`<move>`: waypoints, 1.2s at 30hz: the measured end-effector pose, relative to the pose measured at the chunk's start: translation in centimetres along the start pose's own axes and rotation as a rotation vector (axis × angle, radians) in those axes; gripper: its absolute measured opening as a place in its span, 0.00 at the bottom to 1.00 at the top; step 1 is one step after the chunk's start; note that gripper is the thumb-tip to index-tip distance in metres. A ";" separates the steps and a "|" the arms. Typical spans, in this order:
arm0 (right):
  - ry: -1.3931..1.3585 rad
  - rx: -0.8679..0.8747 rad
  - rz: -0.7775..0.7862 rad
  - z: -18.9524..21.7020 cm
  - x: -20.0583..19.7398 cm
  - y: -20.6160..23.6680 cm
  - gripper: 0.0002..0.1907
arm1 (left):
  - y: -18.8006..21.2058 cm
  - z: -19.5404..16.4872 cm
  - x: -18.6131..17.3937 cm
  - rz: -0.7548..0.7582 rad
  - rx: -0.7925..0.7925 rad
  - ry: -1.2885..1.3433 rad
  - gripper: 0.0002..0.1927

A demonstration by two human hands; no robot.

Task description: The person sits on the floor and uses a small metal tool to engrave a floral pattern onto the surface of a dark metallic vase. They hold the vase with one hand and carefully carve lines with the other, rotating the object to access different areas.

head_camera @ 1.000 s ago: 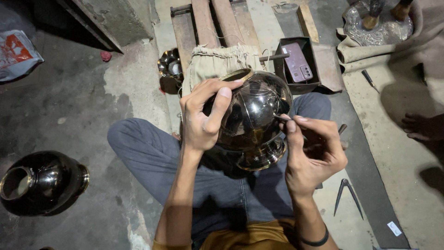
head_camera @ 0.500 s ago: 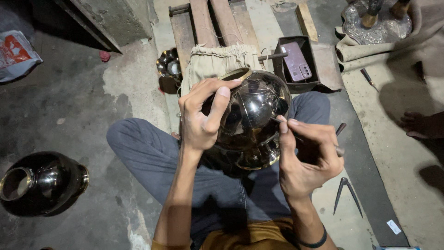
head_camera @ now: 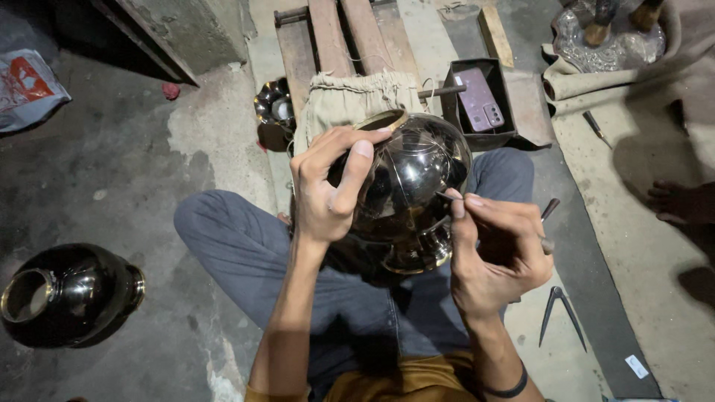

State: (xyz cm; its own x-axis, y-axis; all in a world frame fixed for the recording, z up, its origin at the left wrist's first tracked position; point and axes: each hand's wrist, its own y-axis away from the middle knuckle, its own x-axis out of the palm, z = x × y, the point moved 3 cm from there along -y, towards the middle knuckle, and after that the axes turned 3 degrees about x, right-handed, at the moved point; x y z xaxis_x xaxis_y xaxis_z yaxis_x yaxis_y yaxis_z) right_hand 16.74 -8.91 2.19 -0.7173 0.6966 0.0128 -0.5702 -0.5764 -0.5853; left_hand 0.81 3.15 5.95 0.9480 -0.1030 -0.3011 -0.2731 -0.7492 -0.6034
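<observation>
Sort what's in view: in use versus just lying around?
In use: shiny round metal pot, gripped by left hand; thin pointed tool, pinched in right hand against it.

Lying about: dark pot, phone in box, dividers, cloth sack.

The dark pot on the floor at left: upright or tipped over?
Tipped over. The dark pot lies on its side on the concrete floor, its brass-rimmed mouth facing sideways.

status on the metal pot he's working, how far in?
Done: no tool marks readable on the shiny pot; glare hides them. In hand: left hand steadies the pot on the lap, right hand presses a thin tool against its side. Left: cannot tell how much of this pot; a second pot lies untouched on the floor.
</observation>
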 end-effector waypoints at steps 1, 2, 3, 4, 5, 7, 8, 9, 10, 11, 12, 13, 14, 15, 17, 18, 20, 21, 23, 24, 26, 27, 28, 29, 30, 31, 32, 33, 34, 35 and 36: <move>0.001 -0.008 0.005 -0.2 0.0 -0.1 0.07 | 0.0 0.1 0.0 -0.001 -0.004 0.006 0.14; 0.005 -0.013 0.010 -0.3 -0.2 -0.1 0.07 | 0.0 0.0 0.1 0.000 -0.011 0.013 0.14; 0.008 -0.020 0.016 -0.4 -0.3 -0.2 0.07 | 0.0 0.1 0.1 -0.001 -0.016 0.020 0.15; 0.008 -0.029 0.032 -0.6 -0.3 -0.5 0.07 | -0.1 0.1 0.1 0.000 -0.012 0.015 0.15; 0.009 -0.036 0.049 -0.7 -0.4 -0.7 0.07 | -0.1 0.1 0.1 0.002 -0.010 0.010 0.15; 0.019 -0.052 0.076 -0.7 -0.6 -0.9 0.07 | 0.0 0.0 0.1 0.003 -0.002 0.010 0.15; 0.025 -0.063 0.084 -0.7 -0.7 -1.0 0.07 | 0.0 0.0 0.1 0.002 0.007 0.014 0.15; 0.032 -0.074 0.093 -0.7 -0.7 -1.1 0.07 | -0.1 0.0 0.1 0.000 0.017 0.017 0.15; 0.049 -0.087 0.099 -0.7 -0.7 -1.1 0.07 | -0.1 0.1 0.0 0.000 0.006 0.014 0.15; 0.067 -0.100 0.107 -0.6 -0.7 -1.2 0.07 | -0.1 0.1 0.0 0.001 -0.005 0.013 0.15; 0.086 -0.111 0.114 -0.6 -0.7 -1.2 0.07 | -0.1 0.1 0.0 0.003 -0.018 0.011 0.15; 0.074 -0.102 0.115 -0.6 -0.8 -1.2 0.07 | 0.0 0.2 0.1 0.006 -0.028 0.010 0.16; 0.060 -0.096 0.116 -0.5 -0.8 -1.3 0.07 | 0.0 0.2 0.1 0.007 -0.035 0.009 0.16; 0.043 -0.093 0.115 -0.5 -0.8 -1.3 0.07 | 0.0 0.2 0.1 0.007 -0.037 0.005 0.16; 0.014 -0.061 0.119 -0.5 -0.8 -1.3 0.08 | 0.0 0.2 0.1 0.006 -0.036 0.010 0.16; -0.001 -0.048 0.120 -0.5 -0.9 -1.2 0.08 | 0.0 0.2 0.1 0.004 -0.033 0.012 0.16; 0.011 -0.061 0.120 -0.6 -0.7 -1.3 0.07 | -0.2 0.3 0.1 0.008 -0.042 0.008 0.16; 0.018 -0.067 0.119 -0.6 -0.7 -1.3 0.07 | -0.2 0.3 0.1 0.011 -0.048 0.006 0.16; 0.051 -0.064 0.102 -0.7 -0.7 -1.2 0.07 | -0.2 0.2 0.1 0.010 -0.002 0.011 0.15; 0.069 -0.059 0.096 -0.8 -0.7 -1.2 0.07 | -0.2 0.1 0.0 0.009 0.016 0.014 0.15; 0.060 -0.080 0.098 -0.9 -0.7 -1.1 0.07 | -0.1 0.3 0.1 0.005 -0.036 0.010 0.15; 0.054 -0.094 0.097 -0.9 -0.7 -1.1 0.08 | -0.1 0.4 0.2 0.002 -0.059 0.007 0.15; 0.046 -0.100 0.096 -0.9 -0.7 -1.1 0.08 | -0.2 0.4 0.1 -0.001 -0.043 0.009 0.15; 0.040 -0.101 0.094 -0.9 -0.7 -1.0 0.07 | -0.2 0.4 0.1 -0.002 -0.031 0.011 0.15; 0.035 -0.102 0.094 -0.9 -0.7 -0.8 0.07 | -0.1 0.4 0.1 -0.002 -0.021 0.014 0.15; 0.025 -0.100 0.095 -0.9 -0.7 -0.8 0.07 | -0.2 0.4 0.1 -0.001 -0.023 0.011 0.15; 0.016 -0.095 0.096 -0.9 -0.6 -0.7 0.07 | -0.2 0.4 0.1 0.001 -0.027 0.008 0.15; 0.008 -0.089 0.097 -0.9 -0.6 -0.7 0.07 | -0.2 0.4 0.1 0.005 -0.033 0.007 0.15; 0.017 -0.077 0.087 -0.9 -0.6 -0.6 0.07 | -0.1 0.4 0.1 0.003 -0.038 0.014 0.15; 0.026 -0.068 0.077 -0.9 -0.5 -0.6 0.08 | -0.2 0.5 0.0 0.000 -0.040 0.021 0.15; 0.035 -0.060 0.066 -0.9 -0.4 -0.6 0.08 | -0.2 0.5 0.0 -0.002 -0.041 0.028 0.15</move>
State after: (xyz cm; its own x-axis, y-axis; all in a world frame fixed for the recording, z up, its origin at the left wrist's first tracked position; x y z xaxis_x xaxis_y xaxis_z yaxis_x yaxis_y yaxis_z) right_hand 17.75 -8.50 1.75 -0.7379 0.6727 -0.0550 -0.4964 -0.5961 -0.6311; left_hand 0.80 3.63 5.70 0.9531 -0.1192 -0.2783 -0.2644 -0.7755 -0.5733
